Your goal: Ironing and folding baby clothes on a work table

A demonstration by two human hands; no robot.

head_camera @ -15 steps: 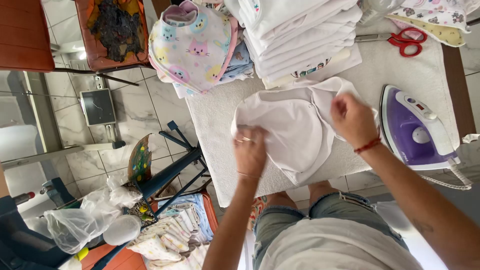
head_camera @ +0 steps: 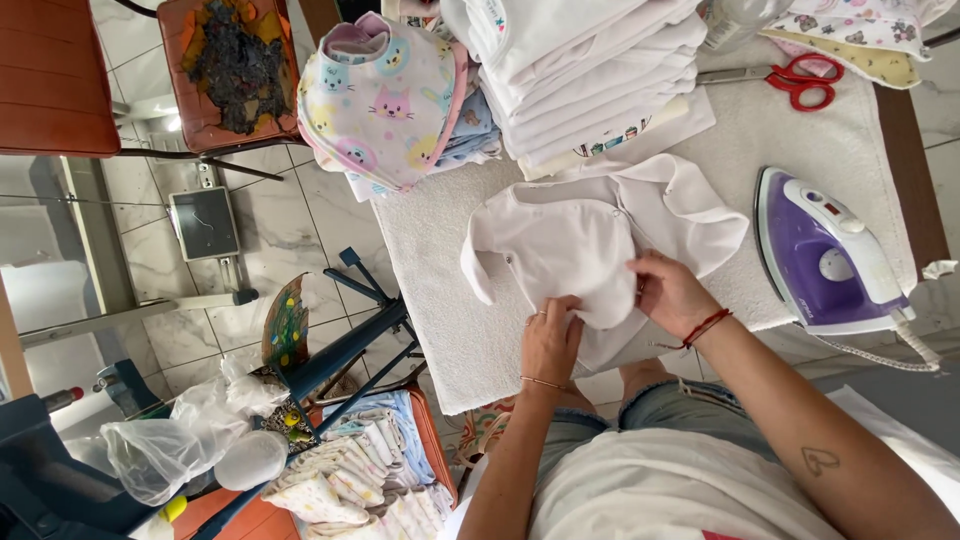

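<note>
- Left hand [head_camera: 551, 343] pinches the near hem of the white garment [head_camera: 570, 245], fingers closed on the cloth
- Right hand [head_camera: 668, 293] grips the same hem just to its 3 o'clock, fingers curled into the fabric
- The garment lies flat on the towel-covered board [head_camera: 440, 300], sleeves spread toward 9 and 2 o'clock
- A purple iron [head_camera: 825, 255] stands at 3 o'clock from the garment, near it but apart
- A stack of folded whites [head_camera: 590, 70] sits at 12 o'clock, touching the garment's far edge
- Printed bibs [head_camera: 385, 100] lie at 10 o'clock
- Red scissors [head_camera: 800, 78] rest at 1 o'clock, past the stack
- A basket of folded cloths [head_camera: 370, 470] is on the floor at 7 o'clock
</note>
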